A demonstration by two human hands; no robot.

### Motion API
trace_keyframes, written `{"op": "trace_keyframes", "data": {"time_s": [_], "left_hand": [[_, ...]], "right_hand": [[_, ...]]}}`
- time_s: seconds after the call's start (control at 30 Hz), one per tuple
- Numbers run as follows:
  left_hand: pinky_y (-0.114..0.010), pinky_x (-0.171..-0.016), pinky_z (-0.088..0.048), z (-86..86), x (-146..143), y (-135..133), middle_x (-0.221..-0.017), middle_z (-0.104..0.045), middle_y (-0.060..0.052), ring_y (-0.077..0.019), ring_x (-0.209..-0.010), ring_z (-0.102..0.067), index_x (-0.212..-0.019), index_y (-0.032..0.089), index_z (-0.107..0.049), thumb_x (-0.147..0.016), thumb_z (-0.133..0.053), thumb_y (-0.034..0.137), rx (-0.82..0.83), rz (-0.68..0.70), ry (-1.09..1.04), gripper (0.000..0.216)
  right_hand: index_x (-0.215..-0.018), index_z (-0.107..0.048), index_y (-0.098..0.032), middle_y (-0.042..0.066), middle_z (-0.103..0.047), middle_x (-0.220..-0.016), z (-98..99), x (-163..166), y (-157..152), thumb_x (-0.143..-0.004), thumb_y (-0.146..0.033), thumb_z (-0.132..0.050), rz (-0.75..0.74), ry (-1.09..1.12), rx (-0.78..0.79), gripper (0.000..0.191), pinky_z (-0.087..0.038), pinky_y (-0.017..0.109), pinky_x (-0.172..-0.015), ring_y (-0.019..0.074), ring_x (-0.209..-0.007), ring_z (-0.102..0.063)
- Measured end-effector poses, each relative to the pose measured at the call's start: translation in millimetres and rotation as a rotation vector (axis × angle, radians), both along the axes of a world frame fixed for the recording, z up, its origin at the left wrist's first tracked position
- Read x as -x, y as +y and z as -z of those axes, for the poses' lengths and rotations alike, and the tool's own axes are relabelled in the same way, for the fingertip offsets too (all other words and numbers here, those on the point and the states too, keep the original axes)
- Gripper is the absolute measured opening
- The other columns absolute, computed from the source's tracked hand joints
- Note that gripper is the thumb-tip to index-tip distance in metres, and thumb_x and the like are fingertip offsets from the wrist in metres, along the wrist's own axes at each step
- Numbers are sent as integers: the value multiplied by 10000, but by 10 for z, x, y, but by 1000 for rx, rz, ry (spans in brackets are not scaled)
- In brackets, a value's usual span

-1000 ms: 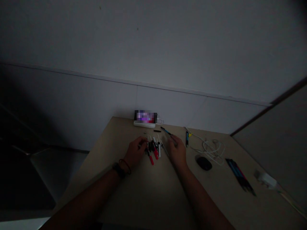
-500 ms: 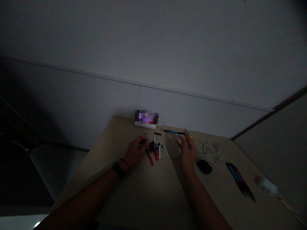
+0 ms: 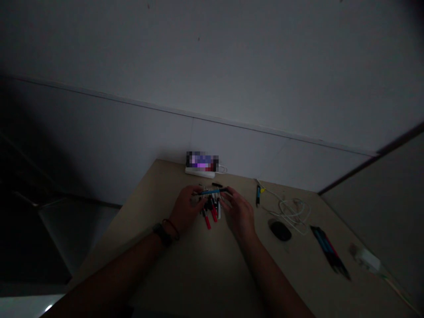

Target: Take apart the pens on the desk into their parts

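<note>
A blue pen with dark ends (image 3: 210,192) lies level between my two hands. My left hand (image 3: 186,206) is closed in a pinch at its left end. At the pen's right, dark end, my right hand (image 3: 241,215) grips it with thumb and fingers. Directly beneath is a cluster of pen parts: red pieces (image 3: 213,214), a white piece (image 3: 219,209), and several black pieces and thin white sticks partly hidden by the hands. A short black piece (image 3: 217,184) rests just behind the pen.
At the back, a lit phone (image 3: 201,161) leans on a white block (image 3: 199,172). On the right are another blue pen piece (image 3: 258,195), a coiled white cable (image 3: 291,211), a black mouse (image 3: 280,230), several dark pens (image 3: 329,251) and a white plug (image 3: 369,259).
My right hand has moved left with the blue pen, bringing it over the cluster to my left hand. The blue piece by the cable has come into view.
</note>
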State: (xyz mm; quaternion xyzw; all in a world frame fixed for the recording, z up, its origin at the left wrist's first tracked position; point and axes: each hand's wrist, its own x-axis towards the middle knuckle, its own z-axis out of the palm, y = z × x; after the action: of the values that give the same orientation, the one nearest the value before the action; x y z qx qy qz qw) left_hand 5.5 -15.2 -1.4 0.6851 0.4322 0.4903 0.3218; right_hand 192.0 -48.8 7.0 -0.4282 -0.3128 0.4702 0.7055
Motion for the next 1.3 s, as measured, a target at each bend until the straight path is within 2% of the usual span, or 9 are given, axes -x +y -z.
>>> {"op": "trace_keyframes", "data": {"time_s": [0.2,0.53,0.7,0.83,0.93,1.0,1.07,1.17,1.3], "left_hand": [[-416,-921,-496,27,22,13,-1081,-661,-74,-242,-1038,-614,-1074,207,-622,-820,-678,198,-114,-15,81,260],[-479,-995,-446,-62,37,-11,-1106,-669,-85,-278,-1095,-576,-1030,219,-670,-807,-671,174,-220,-78,193,227],[-474,-989,-450,-96,38,-53,-1080,-692,-86,-282,-1082,-596,-1032,231,-686,-825,-669,161,-278,23,283,219],[-366,-910,-515,-73,46,-81,-1064,-700,-64,-220,-1003,-647,-1064,242,-681,-872,-601,136,-200,135,241,233],[-329,-870,-529,-62,51,-91,-1039,-715,-45,-203,-969,-668,-1089,257,-687,-915,-599,208,-162,139,222,200],[-320,-857,-530,-65,50,-93,-1021,-723,-43,-202,-945,-677,-1100,263,-703,-927,-612,261,-164,151,232,196],[-306,-835,-530,-72,46,-96,-992,-727,-43,-194,-904,-682,-1121,268,-716,-941,-605,305,-171,180,262,215],[-290,-796,-523,-82,40,-103,-950,-726,-45,-184,-849,-680,-1154,269,-721,-965,-570,348,-183,216,307,255],[-290,-787,-518,-87,37,-112,-951,-726,-48,-184,-847,-679,-1141,263,-726,-973,-552,358,-190,264,325,260]], "right_hand": [[-892,-741,-231,89,-727,-1174,-2,0,-6,-800,-392,-723,-24,17,-19,187,-600,429,-855,260,-1019,-711],[-890,-751,-203,104,-731,-1170,-9,77,-53,-798,-392,-736,-152,66,-7,211,-612,402,-843,264,-1011,-720],[-949,-764,-174,132,-738,-1140,-24,165,-117,-803,-448,-739,-354,28,50,311,-605,411,-844,277,-993,-725],[-944,-767,-162,126,-760,-1019,-7,185,-123,-786,-474,-755,-445,-6,55,350,-598,387,-812,251,-907,-731],[-871,-750,-179,84,-754,-848,29,173,-97,-780,-484,-756,-362,-87,42,318,-576,324,-672,210,-754,-704],[-768,-713,-189,37,-705,-685,50,158,-79,-792,-509,-737,-281,-205,42,322,-500,266,-541,165,-596,-631],[-654,-650,-192,-6,-612,-544,53,140,-72,-829,-554,-682,-219,-369,39,403,-403,241,-471,127,-478,-519],[-551,-560,-199,-32,-503,-472,29,123,-86,-874,-605,-598,-151,-604,19,520,-359,246,-492,116,-463,-438],[-539,-512,-205,-38,-459,-488,4,128,-117,-891,-638,-546,-128,-730,13,559,-325,257,-505,121,-489,-418]]}}
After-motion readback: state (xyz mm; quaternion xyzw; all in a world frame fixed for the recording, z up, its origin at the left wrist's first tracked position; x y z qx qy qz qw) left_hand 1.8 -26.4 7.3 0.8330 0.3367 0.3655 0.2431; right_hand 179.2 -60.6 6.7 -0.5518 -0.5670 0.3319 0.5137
